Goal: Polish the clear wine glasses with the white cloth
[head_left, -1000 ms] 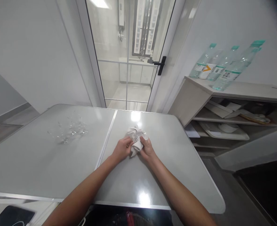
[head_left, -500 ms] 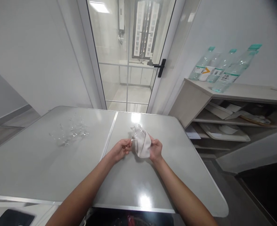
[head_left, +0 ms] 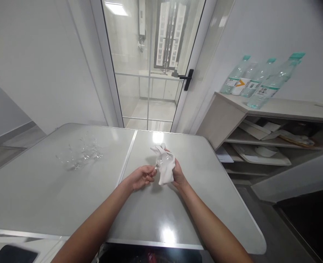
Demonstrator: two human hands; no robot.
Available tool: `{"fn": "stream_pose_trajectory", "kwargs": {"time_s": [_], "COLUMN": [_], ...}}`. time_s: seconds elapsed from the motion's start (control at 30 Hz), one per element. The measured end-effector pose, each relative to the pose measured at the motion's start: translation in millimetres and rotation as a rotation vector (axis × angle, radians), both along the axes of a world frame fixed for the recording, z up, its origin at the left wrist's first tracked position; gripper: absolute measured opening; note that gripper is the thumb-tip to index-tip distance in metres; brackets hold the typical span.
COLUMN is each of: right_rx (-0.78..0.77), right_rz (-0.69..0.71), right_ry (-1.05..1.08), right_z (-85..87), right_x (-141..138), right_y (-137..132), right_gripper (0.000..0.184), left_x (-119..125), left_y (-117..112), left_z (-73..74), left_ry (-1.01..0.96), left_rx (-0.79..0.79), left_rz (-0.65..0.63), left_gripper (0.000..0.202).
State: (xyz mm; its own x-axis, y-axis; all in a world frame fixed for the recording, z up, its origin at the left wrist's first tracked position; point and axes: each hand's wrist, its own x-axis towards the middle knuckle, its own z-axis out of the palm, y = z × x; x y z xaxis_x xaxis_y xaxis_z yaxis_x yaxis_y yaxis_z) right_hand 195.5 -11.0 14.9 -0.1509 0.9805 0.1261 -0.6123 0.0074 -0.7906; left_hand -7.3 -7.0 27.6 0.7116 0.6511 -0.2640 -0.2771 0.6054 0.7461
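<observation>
My left hand is closed in a pinch on the narrow end of a clear, see-through piece. Its rounded part lies against a white cloth; the exact kind cannot be made out. My right hand is closed around the cloth from the right side, its fingers partly hidden behind the fabric. Both hands are above the right half of the pale grey table. On the left half stands a cluster of clear, shiny pieces, too see-through to tell apart.
Several clear bottles with green caps stand on a shelf unit to the right, which holds trays and papers. Behind the table is a glass door with a black handle. A dark flat object lies at the lower left.
The cloth has turned and shifted in my right hand, so more of the clear rounded part shows. My left hand has moved slightly to the right, with its pinch kept.
</observation>
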Motion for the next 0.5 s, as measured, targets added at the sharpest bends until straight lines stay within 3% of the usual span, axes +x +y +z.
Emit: {"fn": "stream_pose_trajectory", "kwargs": {"time_s": [0.17, 0.3, 0.4, 0.5], "right_rx": [-0.048, -0.073, -0.100, -0.116], "right_rz": [0.071, -0.001, -0.098, -0.137], "right_ry": [0.171, 0.214, 0.237, 0.253], "right_z": [-10.6, -9.2, -6.3, -5.8], "right_x": [-4, -10, -15, -15], "right_y": [0, 0, 1, 0], "right_gripper": [0.071, 0.058, 0.047, 0.042], "left_x": [19, 22, 22, 25], "left_y": [-9, -12, -13, -16], "left_z": [-13.1, -15.1, -15.0, -15.5], "left_ry": [0.385, 0.654, 0.751, 0.757], "left_rx": [0.699, 1.175, 1.300, 1.266], "left_rz": [0.257, 0.467, 0.539, 0.551], "left_gripper": [0.042, 0.035, 0.029, 0.025]}}
